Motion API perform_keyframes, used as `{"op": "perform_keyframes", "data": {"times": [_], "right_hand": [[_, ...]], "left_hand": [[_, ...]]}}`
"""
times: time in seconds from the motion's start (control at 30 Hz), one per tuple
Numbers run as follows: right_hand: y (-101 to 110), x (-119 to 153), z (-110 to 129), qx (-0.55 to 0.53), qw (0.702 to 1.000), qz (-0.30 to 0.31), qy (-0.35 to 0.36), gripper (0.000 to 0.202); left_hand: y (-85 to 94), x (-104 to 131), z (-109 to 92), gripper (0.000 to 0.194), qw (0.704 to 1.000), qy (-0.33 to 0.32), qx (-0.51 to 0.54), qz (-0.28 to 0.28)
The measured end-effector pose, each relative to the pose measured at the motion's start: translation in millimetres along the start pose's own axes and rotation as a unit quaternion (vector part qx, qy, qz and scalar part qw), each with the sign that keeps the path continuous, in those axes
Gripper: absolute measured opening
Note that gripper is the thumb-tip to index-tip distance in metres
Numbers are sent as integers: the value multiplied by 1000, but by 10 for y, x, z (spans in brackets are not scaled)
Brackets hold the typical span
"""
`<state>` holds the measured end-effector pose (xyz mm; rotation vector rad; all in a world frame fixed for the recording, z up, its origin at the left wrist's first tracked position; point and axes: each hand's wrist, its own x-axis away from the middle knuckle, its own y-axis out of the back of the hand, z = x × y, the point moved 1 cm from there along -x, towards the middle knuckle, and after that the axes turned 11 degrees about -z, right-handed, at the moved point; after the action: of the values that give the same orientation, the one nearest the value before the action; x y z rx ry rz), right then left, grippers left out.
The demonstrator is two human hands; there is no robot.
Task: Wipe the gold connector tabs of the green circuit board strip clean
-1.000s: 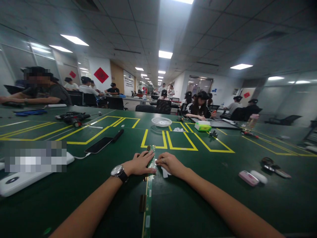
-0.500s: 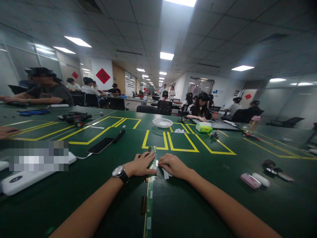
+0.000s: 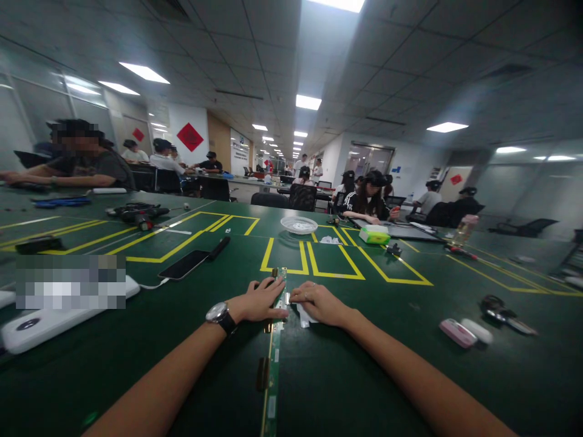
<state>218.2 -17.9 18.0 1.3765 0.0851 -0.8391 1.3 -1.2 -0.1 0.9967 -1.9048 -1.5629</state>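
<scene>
A long, narrow green circuit board (image 3: 272, 377) runs from the near edge up the middle of the table, with brownish flex tabs along its left side. My left hand (image 3: 260, 301), a watch on its wrist, lies across the upper part of the board; its fingers and thumb are spread and touch the strip. On the other side, my right hand (image 3: 321, 302) is closed, its fingertips pinched together at the board's right edge. A crumpled white tissue (image 3: 304, 317) sticks out from under those fingers. What the fingertips themselves press on is hidden.
A phone (image 3: 186, 267) on a white cable and a white power bank (image 3: 68, 325) lie left. Ahead stand a white basket (image 3: 299, 226) and a green tissue pack (image 3: 374, 234). Small pink and white cases (image 3: 458, 333) sit right. People sit around the table's far side.
More of the white tissue shows beneath my right hand, which has barely shifted. My left hand stays put. Another person's hand at the far left has gone, and a dark object lies there.
</scene>
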Motion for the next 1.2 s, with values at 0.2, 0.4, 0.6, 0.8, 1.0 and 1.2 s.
{"op": "perform_keyframes", "data": {"times": [0.2,0.4,0.6,0.8,1.0,1.2], "right_hand": [[39,18,13,28,999,-15,-20,35],[-1,-38,136,45,999,-4,28,42],[15,-3,-122,81,996,30,-3,38],[359,437,-924,268,925,-10,-270,33],[562,737,-1237,309,883,-35,-352,39],[518,724,-1285,305,879,-30,-366,41]], "left_hand": [[21,-11,45,70,999,1,28,-22],[78,-33,45,65,994,35,73,-75],[80,-49,87,65,991,65,54,-100],[52,-27,60,62,994,26,19,-107],[56,-16,34,58,994,2,15,-111],[41,-6,12,62,994,-3,6,-109]]}}
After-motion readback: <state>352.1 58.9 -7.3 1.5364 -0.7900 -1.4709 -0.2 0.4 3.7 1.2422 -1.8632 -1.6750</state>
